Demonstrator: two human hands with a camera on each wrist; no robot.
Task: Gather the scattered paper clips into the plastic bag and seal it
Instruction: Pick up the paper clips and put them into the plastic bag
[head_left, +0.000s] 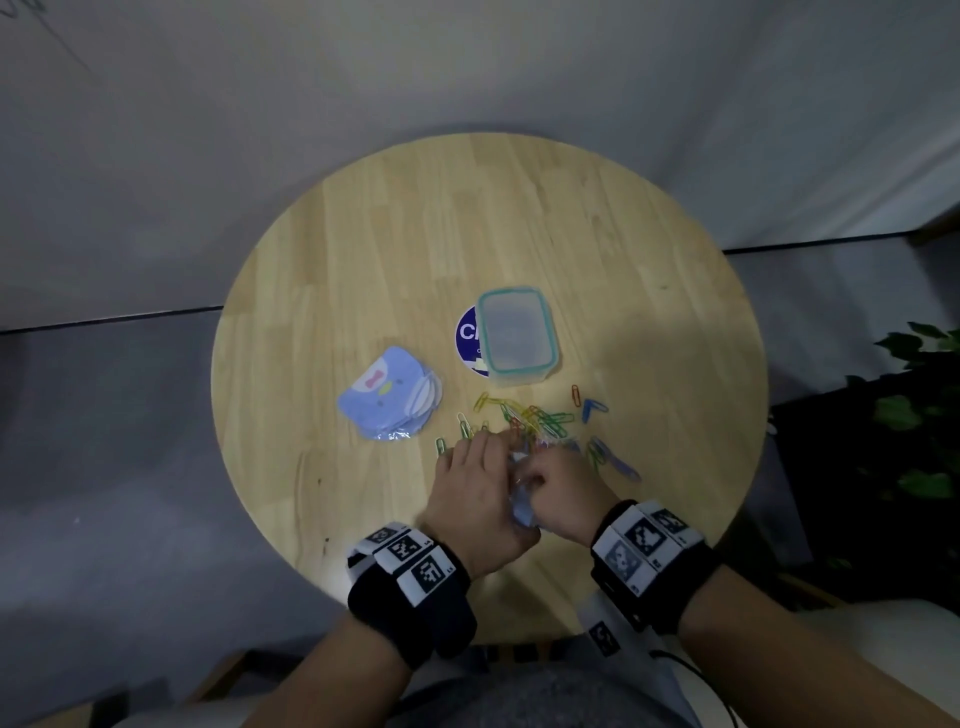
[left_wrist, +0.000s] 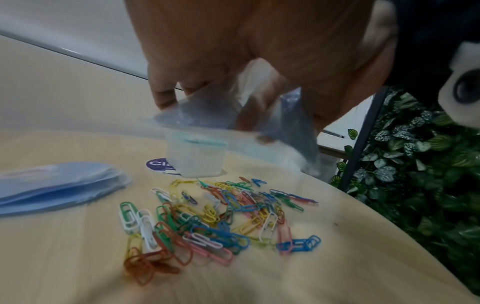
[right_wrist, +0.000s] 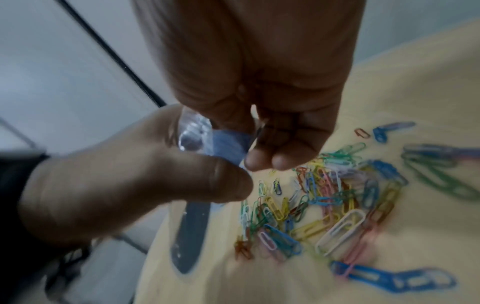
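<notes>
Both hands meet over the near part of the round wooden table and hold a small clear plastic bag between them. My left hand pinches one side of the bag. My right hand pinches the bag's top edge with curled fingers; the rest of the bag hangs down toward the table edge. Coloured paper clips lie scattered just beyond the hands, in a loose heap with strays to the right. I see no clips inside the bag.
A clear plastic box with a teal rim stands behind the clips on a round blue sticker. A stack of blue penguin-print bags lies to the left. Green foliage stands off the table's right edge.
</notes>
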